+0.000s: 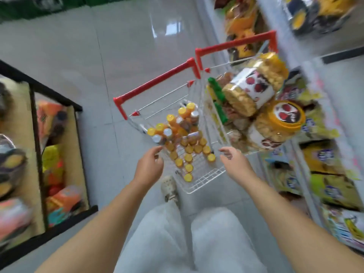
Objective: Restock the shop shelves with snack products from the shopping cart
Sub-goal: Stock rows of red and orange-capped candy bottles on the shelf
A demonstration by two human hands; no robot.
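While the snack jars (250,91) are lying piled in the right shopping cart (236,43) beside the shelves (338,75), ready for stacking, the left hand (150,164) and right hand (234,162) are reaching with loose, empty fingers toward the rim of the bottle cart (197,186).

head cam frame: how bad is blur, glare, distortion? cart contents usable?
Head view: motion blur smears the left shelf and right shelf; the centre is sharper, with yellow-capped bottles and snack jars distinguishable but labels unreadable; soft glare on the floor; wide-angle stretch toward the edges; left hand and right hand slightly soft.
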